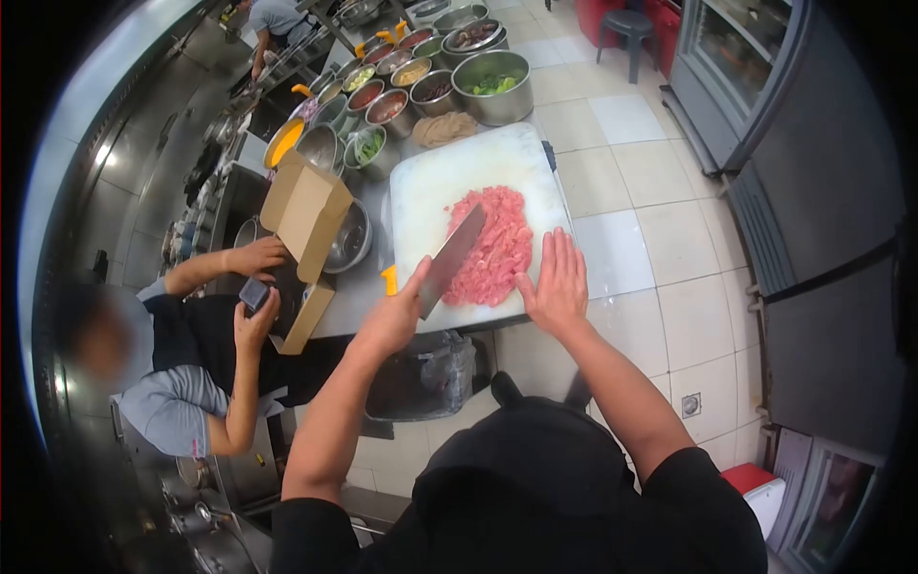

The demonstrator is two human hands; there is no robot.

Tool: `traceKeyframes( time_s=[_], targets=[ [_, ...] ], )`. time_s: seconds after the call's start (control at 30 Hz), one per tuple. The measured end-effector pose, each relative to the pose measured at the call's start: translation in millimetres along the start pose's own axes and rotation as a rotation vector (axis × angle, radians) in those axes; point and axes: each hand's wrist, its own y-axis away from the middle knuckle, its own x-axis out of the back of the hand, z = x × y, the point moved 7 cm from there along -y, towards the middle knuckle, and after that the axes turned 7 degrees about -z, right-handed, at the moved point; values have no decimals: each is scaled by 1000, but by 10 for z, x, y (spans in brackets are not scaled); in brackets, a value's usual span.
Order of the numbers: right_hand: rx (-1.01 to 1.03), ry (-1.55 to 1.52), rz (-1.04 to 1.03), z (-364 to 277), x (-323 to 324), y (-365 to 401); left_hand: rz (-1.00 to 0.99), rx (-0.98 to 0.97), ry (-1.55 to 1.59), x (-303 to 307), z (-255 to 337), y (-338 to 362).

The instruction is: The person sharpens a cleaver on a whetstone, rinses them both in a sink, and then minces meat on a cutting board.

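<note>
My left hand [390, 320] is closed around the handle of a cleaver [453, 260]. The broad blade slants up and right over the left side of a spread of chopped raw pink meat [497, 251]. That meat lies on a thick white cutting board [430, 177]. On the other side, my right hand [557, 285] is open, fingers stretched out, at the board's right edge close beside the meat. My left fingers cover the cleaver's handle.
A co-worker [182, 373] stands at left with a small dark object, beside an open cardboard box [306, 215]. Metal pots of ingredients [492, 86] crowd the counter beyond the board, near a brown cloth [444, 129]. A lined bin [421, 378] sits below; fridges [813, 124] line the right.
</note>
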Motion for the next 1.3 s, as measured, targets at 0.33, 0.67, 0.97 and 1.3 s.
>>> traceKeyframes(
  time_s=[0.33,0.67,0.97,1.3],
  targets=[
    [-14,-37,10,16,13,-40,158,-125,198,384,235,197],
    [-35,-25,-56,22,-18,-72,172,132,326,125,186,112],
    [-12,-24,-49,-11,63,-47,69,116,134,3,172,-13],
    [11,-21,-23,-1,53,-10,-1,149,55,-78,-153,33]
  ],
)
